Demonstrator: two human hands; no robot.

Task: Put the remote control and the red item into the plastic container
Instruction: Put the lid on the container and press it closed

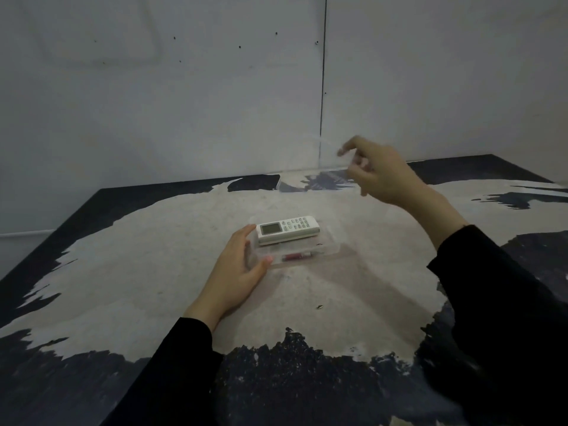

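Resting inside a clear plastic container on a worn, paint-flaked surface, a white remote control lies beside a slim red item. The left hand cups the container's left end, while the raised right hand pinches a transparent lid.

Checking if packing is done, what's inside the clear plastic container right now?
Inside the plastic container lie a white remote control and, nearer the person, a red item. The left hand covers the container's left end, so that corner cannot be seen.
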